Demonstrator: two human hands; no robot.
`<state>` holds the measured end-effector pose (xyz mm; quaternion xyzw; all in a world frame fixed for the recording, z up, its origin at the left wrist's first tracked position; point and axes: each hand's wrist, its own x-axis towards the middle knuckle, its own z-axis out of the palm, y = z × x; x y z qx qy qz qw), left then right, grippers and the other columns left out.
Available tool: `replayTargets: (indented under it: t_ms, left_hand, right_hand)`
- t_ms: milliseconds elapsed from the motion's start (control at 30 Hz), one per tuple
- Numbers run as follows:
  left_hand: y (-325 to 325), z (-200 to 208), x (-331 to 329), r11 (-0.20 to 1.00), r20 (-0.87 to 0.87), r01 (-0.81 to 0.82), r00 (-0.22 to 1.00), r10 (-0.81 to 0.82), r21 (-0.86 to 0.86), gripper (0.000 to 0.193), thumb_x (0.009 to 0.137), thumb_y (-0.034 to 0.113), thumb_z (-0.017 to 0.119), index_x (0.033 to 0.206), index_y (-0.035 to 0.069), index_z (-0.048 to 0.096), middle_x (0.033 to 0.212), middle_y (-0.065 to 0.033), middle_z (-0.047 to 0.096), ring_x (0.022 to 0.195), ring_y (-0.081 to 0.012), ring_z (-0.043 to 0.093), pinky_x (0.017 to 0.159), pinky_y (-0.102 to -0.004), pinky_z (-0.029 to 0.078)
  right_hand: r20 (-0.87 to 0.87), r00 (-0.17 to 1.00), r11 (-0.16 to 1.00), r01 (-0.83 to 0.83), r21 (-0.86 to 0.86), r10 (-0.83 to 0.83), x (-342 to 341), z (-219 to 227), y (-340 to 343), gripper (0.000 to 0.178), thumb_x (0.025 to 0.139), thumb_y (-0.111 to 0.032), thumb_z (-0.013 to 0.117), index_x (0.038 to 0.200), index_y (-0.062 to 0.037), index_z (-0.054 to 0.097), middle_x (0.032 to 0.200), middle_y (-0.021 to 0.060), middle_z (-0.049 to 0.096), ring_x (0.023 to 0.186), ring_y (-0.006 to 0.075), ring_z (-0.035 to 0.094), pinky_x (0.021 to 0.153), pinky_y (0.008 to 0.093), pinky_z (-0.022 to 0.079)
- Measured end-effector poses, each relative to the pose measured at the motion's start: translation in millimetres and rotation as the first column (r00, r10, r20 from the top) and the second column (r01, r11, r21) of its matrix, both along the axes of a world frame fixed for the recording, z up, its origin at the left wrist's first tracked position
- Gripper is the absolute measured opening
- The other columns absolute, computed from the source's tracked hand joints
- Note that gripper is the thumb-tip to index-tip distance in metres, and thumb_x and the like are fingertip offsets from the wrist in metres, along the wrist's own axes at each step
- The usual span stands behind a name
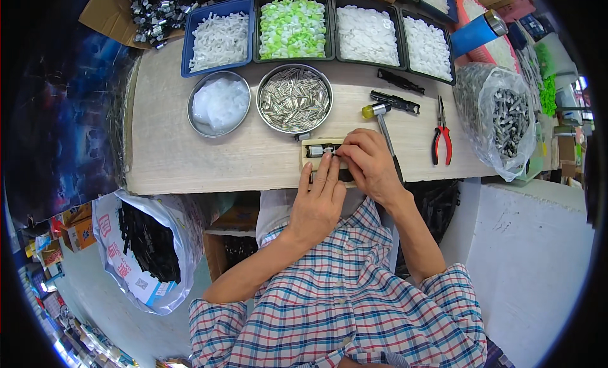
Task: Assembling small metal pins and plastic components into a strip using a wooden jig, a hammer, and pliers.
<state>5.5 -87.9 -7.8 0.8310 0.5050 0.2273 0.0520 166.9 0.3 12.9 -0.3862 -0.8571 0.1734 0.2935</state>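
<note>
I see the small wooden jig block (315,150) at the workbench's (190,159) near edge, a dark part seated in it; my right hand (367,162) pinches that part with curled fingers. My left hand (318,200) lies flat, fingers extended, on the block's near edge. Just beyond the block sits a round steel bowl (294,99) of shiny metal pins; a yellow-headed hammer (383,124) lies right of it.

Left hand (320,200) flat, fingers (327,172) extended; right hand (367,162) curled, fingertips pinched.
</note>
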Motion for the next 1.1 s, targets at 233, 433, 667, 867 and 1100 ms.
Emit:
replayTargets:
  t_ms: [233, 433, 667, 867, 1100]
  left_hand:
    - [6.7, 6.3, 13.5, 0.997, -0.051, -0.074, 0.996, 0.074, 0.000, 0.014, 0.087, 0.010, 0.056, 0.094, -0.002, 0.058, 0.131, -0.0278, 0.059, 0.137, -0.0412, 0.047, 0.114, -0.0611, 0.030]
    - [8.2, 13.3, 7.1, 0.999, 0.050, -0.052, 0.997, 0.052, -0.006, 0.012, 0.087, 0.006, 0.059, 0.096, -0.002, 0.057, 0.130, -0.0260, 0.060, 0.135, -0.0420, 0.048, 0.113, -0.0619, 0.032]
    - [18.7, 36.5, -4.0, 0.997, 0.536, -0.077, 0.841, 0.070, -0.010, 0.009, 0.086, -0.002, 0.063, 0.093, -0.001, 0.058, 0.105, -0.0189, 0.064, 0.104, -0.0386, 0.061, 0.093, -0.0474, 0.049]
    - [18.0, 47.4, -19.0, 0.900, 0.777, -0.023, 0.495, 0.389, -0.436, 0.005, 0.095, 0.001, 0.063, 0.100, 0.000, 0.062, 0.094, -0.0062, 0.063, 0.085, -0.0152, 0.061, 0.079, -0.0264, 0.049]
    - [22.2, 45.9, -18.2, 0.800, 0.817, 0.195, 0.005, 0.577, -0.567, 0.016, 0.096, 0.001, 0.065, 0.111, -0.003, 0.063, 0.100, -0.0071, 0.069, 0.094, -0.0108, 0.067, 0.088, -0.0236, 0.053]
  right_hand:
    - [-0.060, 0.997, 0.998, 0.041, 0.042, -0.038, 10.4, 15.1, 77.1, 0.016, 0.082, 0.004, 0.067, 0.097, -0.0014, 0.066, 0.099, 0.0117, 0.063, 0.095, 0.0320, 0.060, 0.084, 0.0401, 0.050]
    - [0.094, 0.911, 0.866, 0.346, 0.361, -0.402, 5.5, 12.9, 174.0, 0.014, 0.086, -0.010, 0.071, 0.099, -0.0060, 0.069, 0.099, 0.0134, 0.066, 0.093, 0.0320, 0.064, 0.081, 0.0413, 0.053]
    - [0.173, 0.870, 0.856, 0.387, 0.344, -0.462, 4.6, -1.4, 197.5, 0.010, 0.083, -0.012, 0.074, 0.090, -0.0050, 0.072, 0.100, 0.0120, 0.067, 0.094, 0.0321, 0.065, 0.080, 0.0415, 0.054]
    - [-0.223, 0.943, 0.835, 0.324, 0.445, -0.247, 4.0, 4.4, 160.4, 0.003, 0.086, -0.001, 0.070, 0.089, -0.0023, 0.070, 0.092, 0.0106, 0.067, 0.083, 0.0257, 0.064, 0.074, 0.0351, 0.052]
    - [-0.477, 0.807, 0.864, 0.079, -0.497, -0.348, -35.0, 15.9, -21.5, 0.009, 0.100, -0.004, 0.059, 0.106, 0.0017, 0.061, 0.097, 0.0056, 0.067, 0.088, 0.0103, 0.064, 0.082, 0.0247, 0.052]
